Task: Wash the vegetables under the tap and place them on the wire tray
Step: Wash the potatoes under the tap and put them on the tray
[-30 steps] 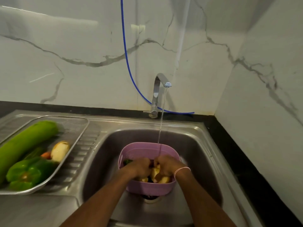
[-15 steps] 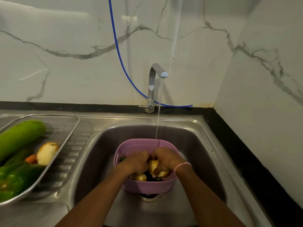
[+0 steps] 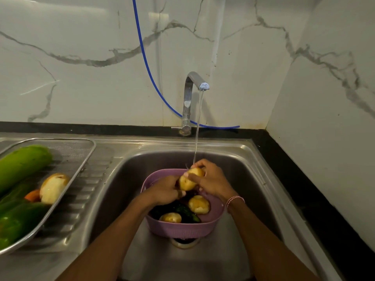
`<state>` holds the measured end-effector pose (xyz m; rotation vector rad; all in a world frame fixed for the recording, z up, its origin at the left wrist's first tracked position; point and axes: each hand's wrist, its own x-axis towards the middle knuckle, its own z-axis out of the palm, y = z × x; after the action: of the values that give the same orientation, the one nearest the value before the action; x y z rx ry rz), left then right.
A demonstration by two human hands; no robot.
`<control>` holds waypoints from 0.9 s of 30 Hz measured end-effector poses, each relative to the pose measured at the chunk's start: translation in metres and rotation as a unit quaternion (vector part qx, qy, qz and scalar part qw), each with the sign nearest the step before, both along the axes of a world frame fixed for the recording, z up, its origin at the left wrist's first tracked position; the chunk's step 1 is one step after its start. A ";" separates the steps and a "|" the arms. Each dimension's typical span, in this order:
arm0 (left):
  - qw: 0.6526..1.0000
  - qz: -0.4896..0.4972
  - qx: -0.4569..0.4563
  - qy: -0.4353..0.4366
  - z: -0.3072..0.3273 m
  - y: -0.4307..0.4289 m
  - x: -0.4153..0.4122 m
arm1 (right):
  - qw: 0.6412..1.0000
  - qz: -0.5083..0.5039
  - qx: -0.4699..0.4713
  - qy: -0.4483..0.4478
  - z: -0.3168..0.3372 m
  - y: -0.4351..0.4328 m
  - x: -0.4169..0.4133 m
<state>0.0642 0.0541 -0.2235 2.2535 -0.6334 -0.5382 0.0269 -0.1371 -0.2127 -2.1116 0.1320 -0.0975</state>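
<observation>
Here's the potato (image 3: 189, 180) under the tap (image 3: 192, 94), left hand (image 3: 162, 191) and right hand (image 3: 213, 181) both gripping it: firm, wet, probably slippery, so cup its middle.

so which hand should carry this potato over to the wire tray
Probably the left hand: it grips the potato together with the right hand, and the wire tray lies on its side.

Home kitchen, steel sink (image 3: 251, 159), tap (image 3: 191, 92), marble-look wall tiles (image 3: 81, 47)
</observation>
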 end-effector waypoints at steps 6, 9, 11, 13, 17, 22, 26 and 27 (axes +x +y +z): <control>0.992 0.028 -0.119 -0.029 0.014 -0.024 -0.018 | 0.996 -0.043 0.074 -0.026 0.004 0.019 0.003; 0.991 0.043 -0.124 -0.032 0.013 -0.026 -0.017 | 0.985 -0.052 0.165 -0.011 0.003 0.017 0.006; 0.988 0.058 -0.139 -0.033 0.015 -0.025 -0.016 | 0.965 -0.024 0.260 0.026 0.004 0.015 0.006; 0.985 0.069 -0.157 -0.021 0.017 -0.024 -0.017 | 0.950 0.002 0.310 0.042 0.008 0.017 0.005; 0.984 0.045 -0.174 -0.012 0.019 -0.023 -0.020 | 0.966 -0.049 0.255 0.015 0.005 0.023 0.009; 0.986 0.003 -0.165 0.005 0.018 -0.028 -0.024 | 0.954 -0.138 0.265 0.023 0.005 0.022 0.008; 0.979 0.063 -0.193 0.024 0.020 -0.026 -0.020 | 0.934 -0.070 0.349 0.040 0.012 0.020 0.004; 0.978 0.075 -0.194 0.028 0.021 -0.024 -0.020 | 0.931 -0.055 0.359 0.041 0.013 0.022 0.004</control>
<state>0.0445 0.0297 -0.2026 1.8919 -0.4858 -0.3652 0.0306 -0.1155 -0.2002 -1.3743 0.2901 -0.0196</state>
